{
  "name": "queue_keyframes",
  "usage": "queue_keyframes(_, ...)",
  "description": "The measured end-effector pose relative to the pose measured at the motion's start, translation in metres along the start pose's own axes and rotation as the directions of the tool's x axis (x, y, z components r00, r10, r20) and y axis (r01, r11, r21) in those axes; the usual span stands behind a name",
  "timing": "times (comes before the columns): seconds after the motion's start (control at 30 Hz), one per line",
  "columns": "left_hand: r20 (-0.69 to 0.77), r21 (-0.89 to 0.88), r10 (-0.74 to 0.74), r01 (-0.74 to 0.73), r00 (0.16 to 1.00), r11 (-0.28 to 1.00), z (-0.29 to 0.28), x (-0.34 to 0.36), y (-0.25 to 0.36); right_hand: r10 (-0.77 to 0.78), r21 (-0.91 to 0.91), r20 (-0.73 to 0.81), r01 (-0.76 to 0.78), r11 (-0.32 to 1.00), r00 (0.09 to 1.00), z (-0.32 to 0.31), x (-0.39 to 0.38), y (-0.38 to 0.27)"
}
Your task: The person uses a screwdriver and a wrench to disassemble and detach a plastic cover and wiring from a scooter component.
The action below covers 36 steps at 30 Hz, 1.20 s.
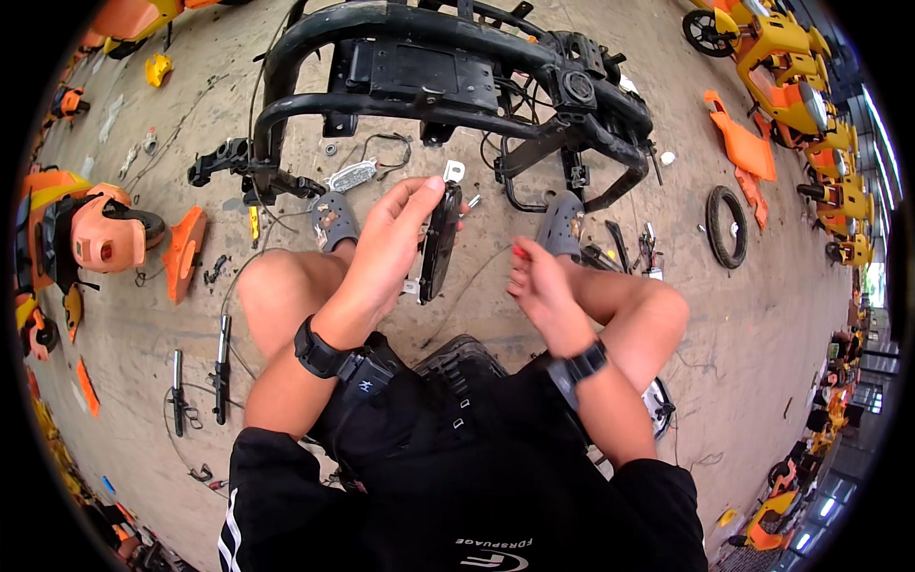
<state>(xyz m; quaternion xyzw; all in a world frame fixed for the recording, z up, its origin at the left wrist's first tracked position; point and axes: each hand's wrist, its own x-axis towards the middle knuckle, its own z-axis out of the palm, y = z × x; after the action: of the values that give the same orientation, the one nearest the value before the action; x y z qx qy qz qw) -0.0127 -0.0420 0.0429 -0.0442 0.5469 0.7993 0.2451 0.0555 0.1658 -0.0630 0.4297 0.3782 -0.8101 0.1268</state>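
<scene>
My left hand [393, 227] is wrapped round a flat, dark part [441, 243] with pale tabs at its top and bottom ends; I cannot tell its exact kind. The part stands on edge between my knees, its glossy black side toward the right. To the right of it, apart from it, my right hand [543, 283] is closed, with its fingers curled in. A small red spot shows at its fingertips, too small to name. Straight ahead of both hands stands a bare black scooter frame [419, 110].
A clear lamp [352, 175] with a cable lies below the frame. On the floor are two shock absorbers [222, 370] at left and a tire [726, 227] at right. Orange panels [185, 254] lie about; yellow scooters [782, 71] line the right side. My feet wear grey clogs [334, 221].
</scene>
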Motion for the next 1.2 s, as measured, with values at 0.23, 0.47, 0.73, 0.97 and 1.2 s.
queue_keyframes(0.23, -0.007, -0.059, 0.025, -0.025, 1.000, 0.998, -0.018, 0.000, 0.006, -0.637, -0.896, -0.019, 0.269, 0.353, 0.771, -0.052, 0.133, 0.111)
queue_keyframes(0.47, -0.050, -0.084, 0.042, -0.046, 0.998, 0.995, -0.034, -0.008, 0.007, -0.495, -0.950, -0.072, 0.091, 0.299, 0.866, -0.081, 0.134, 0.156)
queue_keyframes(0.73, -0.024, -0.060, 0.055, -0.057, 0.998, 0.997, -0.028, -0.008, 0.006, -0.512, -0.977, 0.045, 0.144, 0.155, 0.858, -0.082, 0.136, 0.161)
queue_keyframes(0.97, -0.033, -0.045, 0.043, -0.044, 0.999, 0.998, -0.026, -0.009, 0.006, -0.465, -0.985, 0.037, 0.112, 0.135, 0.884, -0.067, 0.125, 0.160)
queue_keyframes(1.2, -0.034, -0.060, 0.043, -0.045, 0.999, 0.997, -0.028, -0.009, 0.004, -0.454, -0.989, 0.043, 0.101, 0.105, 0.890, -0.068, 0.124, 0.162)
